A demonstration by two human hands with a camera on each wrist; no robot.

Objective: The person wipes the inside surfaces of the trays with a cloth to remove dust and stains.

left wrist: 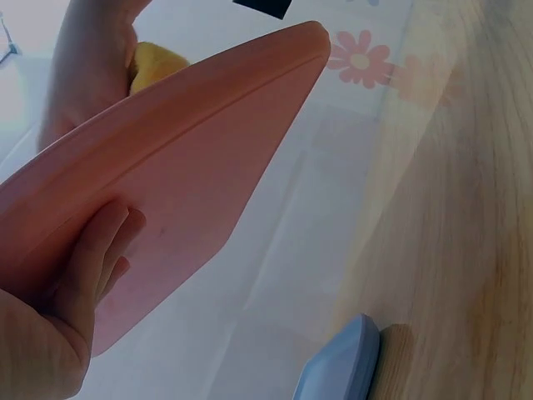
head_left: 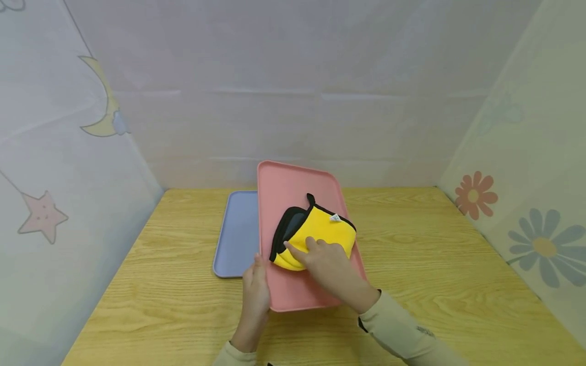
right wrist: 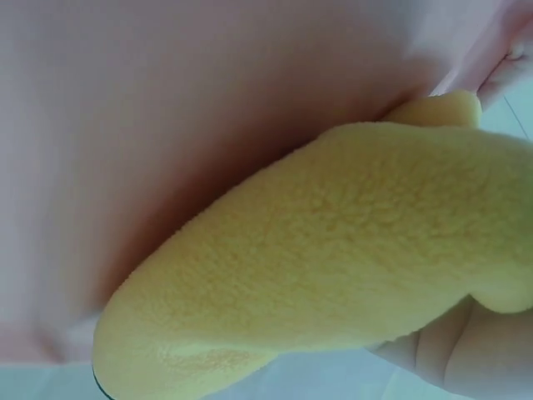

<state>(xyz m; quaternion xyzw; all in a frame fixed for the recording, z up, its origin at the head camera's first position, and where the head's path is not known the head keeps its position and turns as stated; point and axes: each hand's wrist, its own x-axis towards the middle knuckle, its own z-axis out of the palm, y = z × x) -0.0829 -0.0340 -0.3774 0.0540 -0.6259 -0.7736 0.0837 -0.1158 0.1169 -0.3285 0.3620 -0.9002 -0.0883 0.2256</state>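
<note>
A pink tray [head_left: 293,183] is held up at a tilt above the table. My left hand [head_left: 255,292] grips its left edge, thumb on the front; in the left wrist view the fingers [left wrist: 104,242] lie against its underside. On the tray's face is a yellow plush cloth [head_left: 327,229] with black trim, a black loop, a white tag and a dark grey part at its left. My right hand [head_left: 329,267] holds this cloth against the tray, index finger stretched to the left. Close up in the right wrist view, the bulging cloth [right wrist: 316,250] hides most of that hand.
A blue tray [head_left: 235,239] lies flat on the wooden table [head_left: 174,284], partly behind the pink tray. Pale walls [head_left: 293,117] enclose the back and both sides; the side walls carry printed flowers, a star and a moon.
</note>
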